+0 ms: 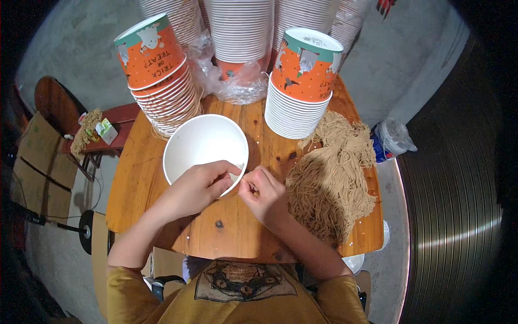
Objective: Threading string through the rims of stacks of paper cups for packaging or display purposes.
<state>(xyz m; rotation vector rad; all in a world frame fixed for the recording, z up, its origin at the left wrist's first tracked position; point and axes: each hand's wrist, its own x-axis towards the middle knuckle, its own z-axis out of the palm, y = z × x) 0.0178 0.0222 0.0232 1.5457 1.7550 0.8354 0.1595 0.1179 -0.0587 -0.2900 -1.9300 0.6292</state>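
A white-lined paper bucket (200, 141) lies tilted on the wooden table, its mouth facing me. My left hand (200, 183) grips its near right rim, with fingers inside the wall and the thumb low by the edge. Just right of that rim, my right hand (263, 195) is closed in a pinch. Whatever its fingertips hold is too small or too hidden to make out. To the right of this hand lies a large heap of tan cord (332, 186), spread in loose strands.
On the wooden table (162, 216), upside-down orange bucket stacks stand at the back left (156, 59) and back right (302, 75). Tan cords hang along the left stack. Crumpled clear plastic (240, 86) lies between them, before taller stacks. A red bench (118, 121) stands left; a ribbed shutter (458, 216) right.
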